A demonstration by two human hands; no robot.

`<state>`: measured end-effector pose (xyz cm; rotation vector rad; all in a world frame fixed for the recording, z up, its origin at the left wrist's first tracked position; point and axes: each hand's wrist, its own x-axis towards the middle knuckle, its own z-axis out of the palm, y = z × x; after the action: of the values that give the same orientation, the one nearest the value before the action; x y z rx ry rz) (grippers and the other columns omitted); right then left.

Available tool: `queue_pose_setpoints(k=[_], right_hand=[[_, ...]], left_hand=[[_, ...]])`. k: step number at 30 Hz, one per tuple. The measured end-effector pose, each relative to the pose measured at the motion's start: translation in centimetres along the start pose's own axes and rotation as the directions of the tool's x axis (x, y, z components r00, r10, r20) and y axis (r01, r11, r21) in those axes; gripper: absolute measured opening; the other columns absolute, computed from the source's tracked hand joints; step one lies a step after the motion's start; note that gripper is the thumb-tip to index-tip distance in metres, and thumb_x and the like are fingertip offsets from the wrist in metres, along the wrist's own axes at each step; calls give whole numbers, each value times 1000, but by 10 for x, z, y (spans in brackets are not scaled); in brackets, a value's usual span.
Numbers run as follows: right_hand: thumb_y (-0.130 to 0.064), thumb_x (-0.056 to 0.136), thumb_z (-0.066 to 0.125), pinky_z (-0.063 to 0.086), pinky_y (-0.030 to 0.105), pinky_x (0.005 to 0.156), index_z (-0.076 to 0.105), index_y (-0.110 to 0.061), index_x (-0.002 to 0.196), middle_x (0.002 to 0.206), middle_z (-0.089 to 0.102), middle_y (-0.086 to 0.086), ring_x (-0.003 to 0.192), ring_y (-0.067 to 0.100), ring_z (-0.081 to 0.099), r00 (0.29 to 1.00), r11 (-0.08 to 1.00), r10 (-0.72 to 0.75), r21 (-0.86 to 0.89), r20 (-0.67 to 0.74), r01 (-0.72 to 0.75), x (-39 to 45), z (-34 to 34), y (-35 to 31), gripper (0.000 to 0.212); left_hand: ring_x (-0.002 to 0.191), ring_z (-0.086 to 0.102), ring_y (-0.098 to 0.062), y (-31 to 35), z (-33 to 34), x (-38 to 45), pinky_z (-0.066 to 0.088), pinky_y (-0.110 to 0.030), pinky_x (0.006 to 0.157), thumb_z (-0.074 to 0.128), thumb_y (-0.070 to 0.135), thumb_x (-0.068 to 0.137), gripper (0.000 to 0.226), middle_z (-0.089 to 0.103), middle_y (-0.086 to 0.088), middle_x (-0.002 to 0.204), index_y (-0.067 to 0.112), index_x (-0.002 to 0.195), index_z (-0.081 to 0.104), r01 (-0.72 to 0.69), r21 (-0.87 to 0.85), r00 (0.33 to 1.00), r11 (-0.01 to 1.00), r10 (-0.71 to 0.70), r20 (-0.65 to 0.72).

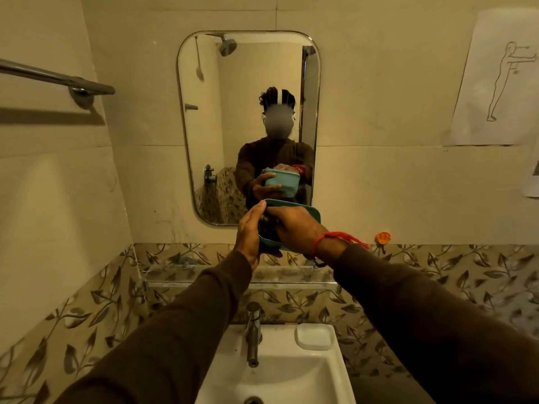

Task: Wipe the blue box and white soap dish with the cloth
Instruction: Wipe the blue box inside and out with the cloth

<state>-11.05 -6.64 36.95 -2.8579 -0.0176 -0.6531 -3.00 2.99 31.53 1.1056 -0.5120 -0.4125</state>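
My left hand (248,231) clasps the box (306,212); my right hand (294,228) presses a dark cloth (267,228) inside it, wiping. The dish (314,336) waits far below my fingers, next.

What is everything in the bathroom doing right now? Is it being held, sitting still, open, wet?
Blue box: open, held up in front of the mirror.
Left hand: gripping the box's side.
Right hand: reaching inside the box.
Dark cloth: bunched inside the box.
White soap dish: empty, resting on the sink's rim.
Tap: no water running.
Sink: looks dry.
Towel rail: bare.
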Motion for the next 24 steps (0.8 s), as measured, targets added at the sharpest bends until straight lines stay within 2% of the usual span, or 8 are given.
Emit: queue_pose_setpoints(k=[4,8,11,13,15,16,19,24], right_hand=[[-15,91,63,45,31,99,58,-20,131,128,63,3,117,21,57,958,960,-263,-62,118,271,-4,-3,10,41],[-6,86,64,49,41,98,61,-30,127,129,62,-2,117,20,56,895,926,-308,-112,323,360,-4,-15,15,48],[5,86,51,49,32,96,61,-29,126,130,54,-2,118,18,49,977,990,-99,121,187,77,-7,-39,18,53],[4,89,47,53,17,76,64,-23,120,120,56,-2,104,14,54,999,912,28,409,-16,-19,-12,-53,24,45],[1,88,45,52,13,57,68,-20,112,113,65,3,93,20,63,956,799,200,600,-213,-34,-14,-56,32,38],[0,88,45,55,20,54,69,-20,110,109,68,6,92,26,66,914,730,305,682,-266,-44,-15,-56,37,38],[1,89,43,61,46,68,67,-22,111,106,69,8,95,33,67,809,493,545,864,-220,-98,-16,-48,45,40],[7,92,39,56,30,72,61,-17,124,117,64,4,101,17,63,795,373,590,920,-138,-117,-17,-30,42,46]], left_hand=[[83,73,-37,2,-10,-1,55,-36,48,54,57,92,54,69,-22,115,17,127,63,-26,26,999,999,26,23],[87,73,-37,-1,-14,2,58,-40,50,59,56,86,55,66,-23,122,19,127,64,-45,65,998,997,42,38],[83,72,-37,6,-16,3,57,-38,49,56,58,90,56,66,-23,120,19,130,61,-23,48,999,999,21,44],[86,72,-34,8,-20,5,57,-39,52,51,59,94,54,68,-20,120,19,130,60,4,31,1000,1000,-5,18],[83,73,-30,6,-23,4,58,-40,54,44,60,96,54,72,-14,112,19,124,64,60,-36,998,998,-60,1],[82,73,-29,2,-24,4,60,-41,56,40,59,97,53,73,-11,108,19,121,66,87,-85,996,993,-87,6],[91,70,-35,-8,-26,3,60,-47,66,38,56,96,55,72,-15,110,17,121,67,115,-253,993,961,-113,24],[102,67,-39,-14,-20,3,59,-52,77,38,59,94,62,68,-20,122,15,130,63,104,-278,995,955,-98,37]])
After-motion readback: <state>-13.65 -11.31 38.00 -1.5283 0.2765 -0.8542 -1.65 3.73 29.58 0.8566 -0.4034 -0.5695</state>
